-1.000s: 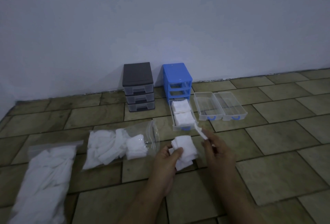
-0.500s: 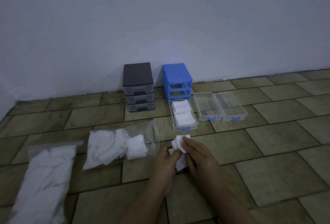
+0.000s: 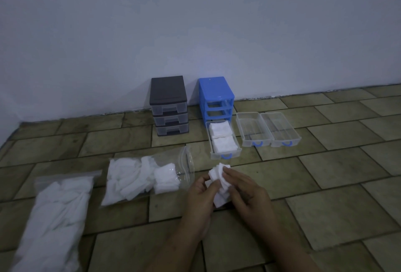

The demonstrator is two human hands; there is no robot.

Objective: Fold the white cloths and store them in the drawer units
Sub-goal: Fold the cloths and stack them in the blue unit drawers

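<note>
White cloths (image 3: 219, 185), a small stack, held just above the tiled floor (image 3: 325, 185), near the filled clear drawer (image 3: 225, 155); left hand (image 3: 199, 195) pinches one edge, right hand (image 3: 245, 191) grips the top; likely light, limp, prone to fanning apart; best pinched at folded edges.

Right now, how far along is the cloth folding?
Early. Two folded stacks fill one clear drawer. Both hands, left and right, are folding another cloth. Two empty drawers, the black unit and two bags of cloths remain.
</note>
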